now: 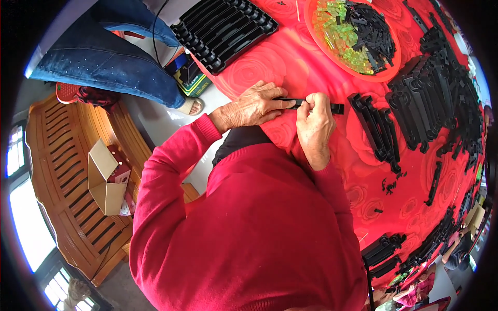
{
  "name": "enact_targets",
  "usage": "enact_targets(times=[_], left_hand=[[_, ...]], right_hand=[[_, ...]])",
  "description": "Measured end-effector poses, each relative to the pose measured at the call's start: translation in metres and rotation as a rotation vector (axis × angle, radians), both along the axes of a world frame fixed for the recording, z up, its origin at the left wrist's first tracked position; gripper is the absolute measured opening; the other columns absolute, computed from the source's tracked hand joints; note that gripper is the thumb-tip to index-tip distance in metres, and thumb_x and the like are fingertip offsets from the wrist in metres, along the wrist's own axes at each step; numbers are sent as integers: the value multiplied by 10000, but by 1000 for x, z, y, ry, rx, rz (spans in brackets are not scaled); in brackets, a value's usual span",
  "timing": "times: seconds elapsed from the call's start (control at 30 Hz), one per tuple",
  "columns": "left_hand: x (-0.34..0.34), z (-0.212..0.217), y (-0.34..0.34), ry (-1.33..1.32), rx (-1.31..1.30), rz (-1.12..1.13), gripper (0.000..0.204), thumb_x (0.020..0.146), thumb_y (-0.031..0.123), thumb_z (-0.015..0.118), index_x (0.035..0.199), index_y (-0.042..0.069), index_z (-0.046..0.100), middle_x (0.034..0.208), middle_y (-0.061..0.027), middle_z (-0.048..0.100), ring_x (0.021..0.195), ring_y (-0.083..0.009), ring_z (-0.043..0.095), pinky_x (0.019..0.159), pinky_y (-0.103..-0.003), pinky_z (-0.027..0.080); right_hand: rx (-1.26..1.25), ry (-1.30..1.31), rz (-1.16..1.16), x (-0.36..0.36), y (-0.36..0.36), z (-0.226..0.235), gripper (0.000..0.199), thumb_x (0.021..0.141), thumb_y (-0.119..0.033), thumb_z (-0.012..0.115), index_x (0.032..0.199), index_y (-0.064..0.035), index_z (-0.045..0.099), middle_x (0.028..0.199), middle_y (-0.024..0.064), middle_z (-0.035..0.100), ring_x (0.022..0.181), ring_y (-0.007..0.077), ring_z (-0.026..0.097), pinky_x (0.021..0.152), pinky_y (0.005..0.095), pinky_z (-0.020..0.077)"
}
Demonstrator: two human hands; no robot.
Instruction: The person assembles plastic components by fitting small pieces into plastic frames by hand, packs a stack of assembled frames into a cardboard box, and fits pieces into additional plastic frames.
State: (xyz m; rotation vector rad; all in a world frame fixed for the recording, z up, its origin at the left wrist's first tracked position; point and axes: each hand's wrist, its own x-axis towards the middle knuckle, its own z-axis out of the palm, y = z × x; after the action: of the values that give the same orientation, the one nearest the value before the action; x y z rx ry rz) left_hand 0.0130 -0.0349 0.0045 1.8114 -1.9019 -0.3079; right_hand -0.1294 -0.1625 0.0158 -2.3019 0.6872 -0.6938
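Note:
Near the table's edge, a long black plastic strip (337, 109) lies sideways between my two hands. My left hand (262, 102) grips its left end, fingers closed round it. With fingers bent and pinched, my right hand (316, 122) presses on the strip near its middle; whether a small piece sits under those fingertips is hidden. The strip's right end sticks out past my right hand. Several similar black strips (376, 129) lie side by side just to the right.
A red tray (386, 76) of yellow-green and black small parts stands on the red rose-patterned tablecloth (254, 70). A black slotted rack (223, 31) lies at the far left. Black strips are heaped (425, 98) on the right. A person's jeans-clad leg (114, 62) and a wooden bench (67, 181) are left.

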Motion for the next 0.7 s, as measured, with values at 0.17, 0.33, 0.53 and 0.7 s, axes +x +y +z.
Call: enact_targets(times=[0.17, 0.33, 0.53, 0.7], left_hand=[[-1, 4, -2, -62, 26, 5, 455, 766, 218, 652, 1211, 152, 584, 1108, -76, 527, 997, -254, 498, 850, -406, 414], [-4, 4, -2, -100, 61, 3, 471, 756, 219, 653, 1217, 158, 583, 1123, -73, 518, 1012, -256, 483, 836, -405, 407], [-4, 3, -1, -55, 121, 23, 543, 734, 196, 666, 1265, 186, 551, 1159, -94, 500, 1046, -273, 481, 842, -422, 399], [-4, 5, -3, -68, 105, 29, 532, 725, 200, 667, 1246, 178, 563, 1133, -89, 511, 1011, -270, 487, 815, -420, 401]], right_hand=[[112, -27, -36, -5, 2, 0, 215, 770, -21, 620, 938, -55, 490, 835, 127, 552, 735, 324, 588, 599, 433, 466], [117, -32, -66, -10, 1, -7, 201, 778, -42, 641, 931, -55, 512, 823, 124, 554, 725, 323, 589, 615, 426, 469], [-84, 153, -114, -14, -10, 12, 125, 821, -143, 622, 843, -45, 549, 795, 133, 560, 691, 344, 590, 556, 455, 461], [-162, 262, -71, -17, -16, 8, 199, 839, -215, 598, 785, -25, 571, 808, 160, 570, 647, 369, 595, 526, 475, 465]])
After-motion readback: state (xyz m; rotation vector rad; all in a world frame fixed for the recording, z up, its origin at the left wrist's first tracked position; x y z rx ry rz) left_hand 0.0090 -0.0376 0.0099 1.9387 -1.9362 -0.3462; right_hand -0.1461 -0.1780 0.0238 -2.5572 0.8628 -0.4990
